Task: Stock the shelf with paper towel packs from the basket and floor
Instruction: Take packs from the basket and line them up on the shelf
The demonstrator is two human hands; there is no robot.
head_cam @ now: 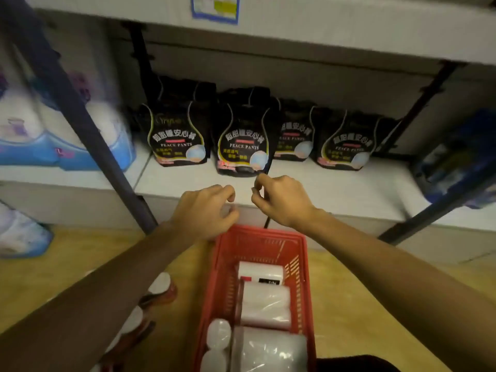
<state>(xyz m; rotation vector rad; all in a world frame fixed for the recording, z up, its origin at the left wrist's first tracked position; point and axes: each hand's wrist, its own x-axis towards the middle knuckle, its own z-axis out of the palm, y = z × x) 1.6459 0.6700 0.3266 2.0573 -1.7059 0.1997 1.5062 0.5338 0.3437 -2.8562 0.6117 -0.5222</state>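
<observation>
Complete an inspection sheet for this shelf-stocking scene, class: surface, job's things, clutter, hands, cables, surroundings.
Surface: white shelf, front strip bare.
Job's things: red basket on the floor holding white wrapped packs; more packs lie on the floor to its left.
Clutter: black pouches in a row at the back of the shelf.
Hands: left hand and right hand over the shelf edge, fingers curled, holding nothing.
Cables: nothing seen.
Surroundings: blue-and-white packs in the left bay; yellow floor.
</observation>
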